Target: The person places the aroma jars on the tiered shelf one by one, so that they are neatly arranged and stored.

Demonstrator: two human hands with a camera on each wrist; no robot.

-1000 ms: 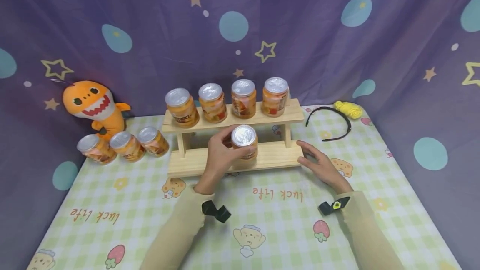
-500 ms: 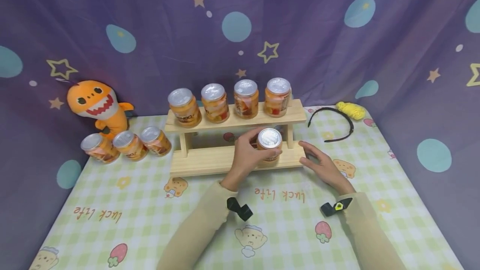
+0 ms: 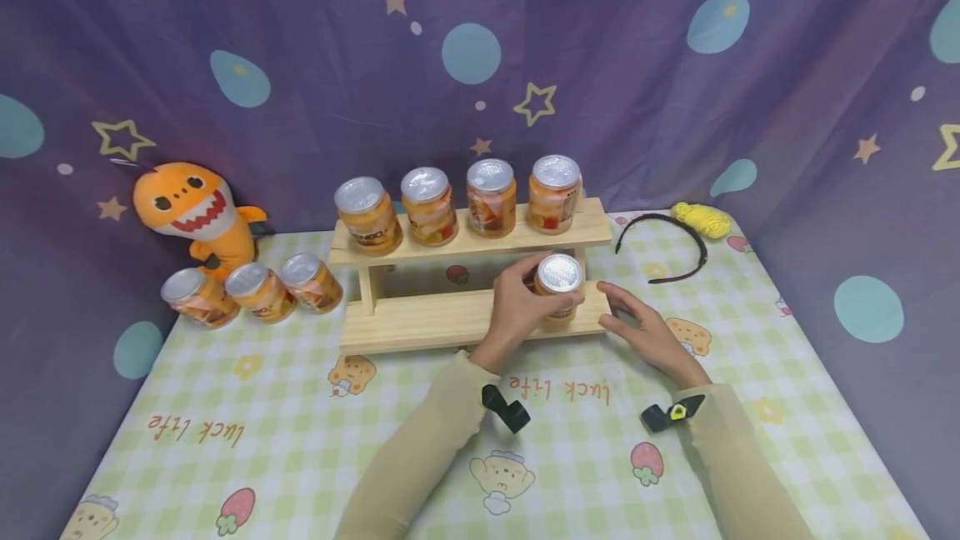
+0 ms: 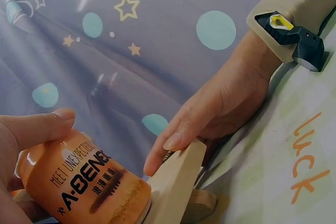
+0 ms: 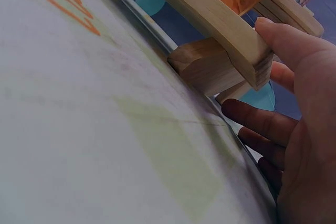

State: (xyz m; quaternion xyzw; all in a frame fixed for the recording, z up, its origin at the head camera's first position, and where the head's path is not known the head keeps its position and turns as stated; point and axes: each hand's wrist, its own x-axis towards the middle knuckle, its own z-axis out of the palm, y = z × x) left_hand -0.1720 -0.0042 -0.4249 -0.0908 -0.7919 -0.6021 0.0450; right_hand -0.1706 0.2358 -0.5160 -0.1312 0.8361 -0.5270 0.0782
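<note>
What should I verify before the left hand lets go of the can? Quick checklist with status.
1. Left hand grip on the held can: ok, thumb and fingers around it.
2. Held can above the lower shelf, toward its right end: ok.
3. Held can's base flat on the wood: cannot tell, base partly hidden.
4. Right hand at the lower shelf: ok, touching its right end.
5. Four cans upright on the upper shelf: ok.
</note>
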